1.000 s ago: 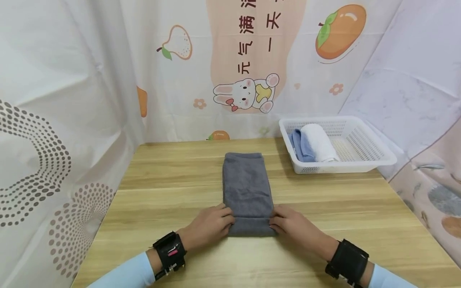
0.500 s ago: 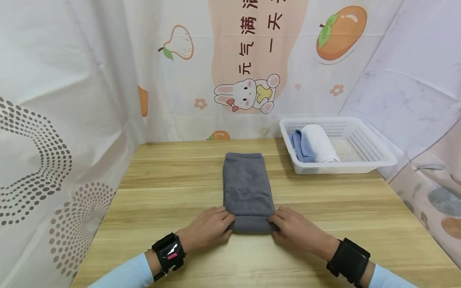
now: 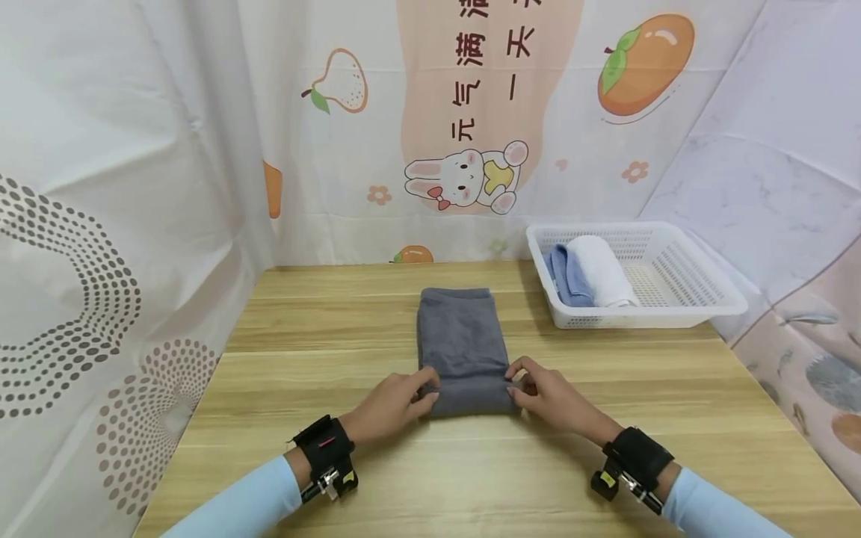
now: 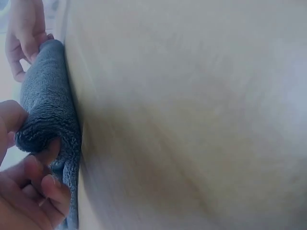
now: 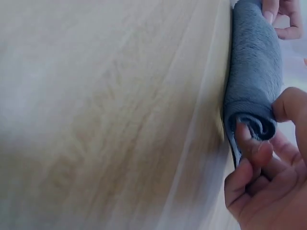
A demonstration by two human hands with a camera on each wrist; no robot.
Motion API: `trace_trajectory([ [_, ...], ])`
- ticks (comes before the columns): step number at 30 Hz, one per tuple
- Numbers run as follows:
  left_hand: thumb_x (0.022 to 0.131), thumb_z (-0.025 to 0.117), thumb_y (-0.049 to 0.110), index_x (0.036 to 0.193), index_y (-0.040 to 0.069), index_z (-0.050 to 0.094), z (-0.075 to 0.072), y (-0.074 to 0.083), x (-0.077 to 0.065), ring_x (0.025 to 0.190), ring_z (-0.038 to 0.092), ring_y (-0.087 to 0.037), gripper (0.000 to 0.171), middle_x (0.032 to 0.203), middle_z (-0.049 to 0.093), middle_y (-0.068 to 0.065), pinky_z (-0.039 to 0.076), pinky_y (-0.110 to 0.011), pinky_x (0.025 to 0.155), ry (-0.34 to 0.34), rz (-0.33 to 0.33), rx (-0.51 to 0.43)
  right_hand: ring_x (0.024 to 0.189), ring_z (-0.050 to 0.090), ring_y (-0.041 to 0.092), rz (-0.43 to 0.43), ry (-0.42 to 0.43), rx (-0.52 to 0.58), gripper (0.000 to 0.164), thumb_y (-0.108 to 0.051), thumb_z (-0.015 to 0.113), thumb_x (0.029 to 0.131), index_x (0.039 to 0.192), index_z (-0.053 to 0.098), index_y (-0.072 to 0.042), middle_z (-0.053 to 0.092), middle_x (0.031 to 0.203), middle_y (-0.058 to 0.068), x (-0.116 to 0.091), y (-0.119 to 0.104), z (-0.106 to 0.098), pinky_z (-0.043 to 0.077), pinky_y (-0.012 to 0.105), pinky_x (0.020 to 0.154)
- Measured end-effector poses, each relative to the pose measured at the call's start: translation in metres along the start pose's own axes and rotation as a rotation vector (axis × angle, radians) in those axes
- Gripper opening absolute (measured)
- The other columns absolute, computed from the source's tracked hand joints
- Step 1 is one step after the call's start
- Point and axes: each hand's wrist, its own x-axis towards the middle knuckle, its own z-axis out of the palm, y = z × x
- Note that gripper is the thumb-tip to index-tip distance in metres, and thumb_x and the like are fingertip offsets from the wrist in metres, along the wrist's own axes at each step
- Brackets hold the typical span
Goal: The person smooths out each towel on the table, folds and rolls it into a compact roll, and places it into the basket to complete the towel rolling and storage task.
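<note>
A grey towel lies lengthwise on the wooden table, its near end turned up into a thick roll. At the roll's left end, my left hand pinches it between thumb and fingers. My right hand grips the opposite end in the same way. Seen in the left wrist view, the left hand has a fingertip tucked inside the coil, its thumb side on top. The right wrist view shows the coiled layers of the towel end-on, with a finger of the right hand in the opening.
A white plastic basket stands at the back right of the table. Inside it lie a rolled white towel and a folded blue towel. Printed curtains hang behind the table and along its sides.
Both hands have moved forward, away from the body, with the rolled end. The roll looks thicker and the flat part of the towel is shorter. The basket has stayed in place.
</note>
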Motion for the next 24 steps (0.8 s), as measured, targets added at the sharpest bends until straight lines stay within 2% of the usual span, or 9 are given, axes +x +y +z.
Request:
trace_trajectory([
  [1, 0.106, 0.06, 0.021, 0.106, 0.021, 0.06, 0.001, 0.0, 0.001, 0.06, 0.047, 0.0, 0.001, 0.074, 0.057, 0.013, 0.038, -0.019, 0.056, 0.019, 0.002, 0.03, 0.061, 0.053, 0.005, 0.01, 0.013, -0.004, 0.018, -0.012, 0.066, 0.101, 0.115, 0.057, -0.008, 0.066, 0.075, -0.004, 0.001, 0.0, 0.0, 0.043, 0.024, 0.055],
  [5, 0.1, 0.069, 0.018, 0.09, 0.022, 0.059, 0.004, 0.0, 0.005, 0.073, 0.049, -0.004, 0.015, 0.089, 0.057, 0.01, 0.043, -0.019, 0.061, 0.115, 0.061, 0.206, 0.062, 0.054, 0.007, 0.007, 0.086, -0.072, 0.015, -0.01, 0.073, 0.096, 0.104, 0.061, -0.013, 0.062, 0.079, -0.004, 0.005, 0.0, 0.003, 0.045, 0.025, 0.056],
  [7, 0.097, 0.073, 0.016, 0.088, 0.021, 0.061, 0.006, 0.001, 0.006, 0.079, 0.048, -0.007, 0.016, 0.094, 0.056, 0.007, 0.044, -0.02, 0.065, 0.156, 0.102, 0.283, 0.065, 0.055, 0.007, -0.042, 0.135, -0.151, 0.016, -0.007, 0.077, 0.092, 0.098, 0.064, -0.015, 0.059, 0.087, -0.003, 0.006, 0.0, 0.005, 0.047, 0.025, 0.058],
  [10, 0.096, 0.074, 0.01, 0.089, 0.018, 0.061, 0.007, 0.001, 0.008, 0.085, 0.048, -0.011, 0.016, 0.096, 0.056, 0.005, 0.045, -0.023, 0.071, 0.18, 0.167, 0.345, 0.072, 0.054, 0.009, -0.189, 0.202, -0.322, 0.02, -0.001, 0.081, 0.085, 0.092, 0.069, -0.015, 0.056, 0.094, 0.0, 0.008, -0.001, 0.008, 0.048, 0.026, 0.063],
  [13, 0.095, 0.073, 0.004, 0.095, 0.016, 0.065, 0.007, 0.003, 0.008, 0.086, 0.052, -0.012, 0.014, 0.094, 0.06, 0.005, 0.046, -0.026, 0.075, 0.162, 0.233, 0.351, 0.08, 0.055, 0.012, -0.387, 0.245, -0.472, 0.024, 0.006, 0.082, 0.079, 0.091, 0.071, -0.011, 0.058, 0.095, 0.001, 0.009, -0.002, 0.01, 0.051, 0.028, 0.068],
  [16, 0.093, 0.073, -0.001, 0.101, 0.015, 0.072, 0.005, 0.004, 0.007, 0.087, 0.056, -0.01, 0.018, 0.095, 0.064, 0.004, 0.048, -0.024, 0.077, 0.128, 0.264, 0.329, 0.083, 0.053, 0.012, -0.526, 0.238, -0.506, 0.029, 0.014, 0.079, 0.076, 0.096, 0.069, -0.006, 0.057, 0.088, -0.001, 0.008, -0.003, 0.011, 0.05, 0.027, 0.071],
  [20, 0.093, 0.073, 0.0, 0.106, 0.014, 0.077, 0.0, 0.005, 0.005, 0.085, 0.058, -0.007, 0.02, 0.094, 0.065, 0.005, 0.048, -0.018, 0.076, 0.092, 0.277, 0.329, 0.083, 0.05, 0.009, -0.565, 0.193, -0.491, 0.033, 0.017, 0.074, 0.078, 0.104, 0.068, -0.003, 0.056, 0.089, -0.004, 0.005, -0.005, 0.011, 0.048, 0.025, 0.072],
  [22, 0.093, 0.075, 0.007, 0.109, 0.013, 0.078, -0.003, 0.006, 0.004, 0.084, 0.058, -0.006, 0.017, 0.093, 0.066, 0.005, 0.049, -0.018, 0.076, 0.07, 0.299, 0.362, 0.087, 0.055, 0.011, -0.564, 0.187, -0.526, 0.03, 0.008, 0.078, 0.08, 0.106, 0.069, -0.003, 0.06, 0.094, -0.002, 0.004, -0.006, 0.01, 0.051, 0.027, 0.074],
  [24, 0.092, 0.08, 0.018, 0.112, 0.012, 0.077, -0.005, 0.005, 0.003, 0.085, 0.058, -0.008, 0.021, 0.096, 0.067, 0.004, 0.05, -0.022, 0.077, 0.042, 0.328, 0.41, 0.091, 0.06, 0.015, -0.562, 0.184, -0.563, 0.033, -0.004, 0.085, 0.079, 0.109, 0.069, -0.002, 0.064, 0.101, 0.002, 0.002, -0.006, 0.009, 0.053, 0.031, 0.076],
])
